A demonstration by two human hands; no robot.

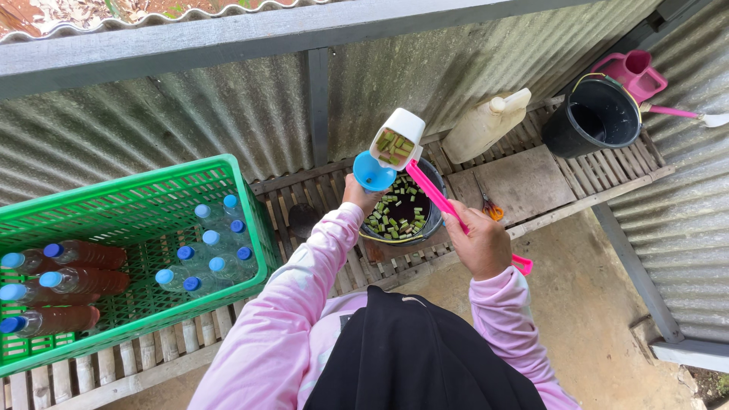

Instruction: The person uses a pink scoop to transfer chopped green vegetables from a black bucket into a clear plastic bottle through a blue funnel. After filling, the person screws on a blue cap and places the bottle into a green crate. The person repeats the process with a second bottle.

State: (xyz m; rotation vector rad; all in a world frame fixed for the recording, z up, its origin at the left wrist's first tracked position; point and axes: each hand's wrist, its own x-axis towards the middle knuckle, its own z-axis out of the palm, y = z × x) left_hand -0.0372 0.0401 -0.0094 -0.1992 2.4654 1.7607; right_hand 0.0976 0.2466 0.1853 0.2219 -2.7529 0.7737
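Right hand (480, 244) grips pink scoop (400, 144); left hand (357, 194), apparently, holds blue funnel (373, 170); keep scoop centred above it

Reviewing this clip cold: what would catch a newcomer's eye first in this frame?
Probably the bright green crate at left, holding blue-capped bottles, some standing, some lying down. At centre, the right hand grips a pink-handled ladle full of green pieces, tipped over a blue funnel that the left hand holds above a dark pot of the same pieces. A black bucket and pink jug sit upper right.
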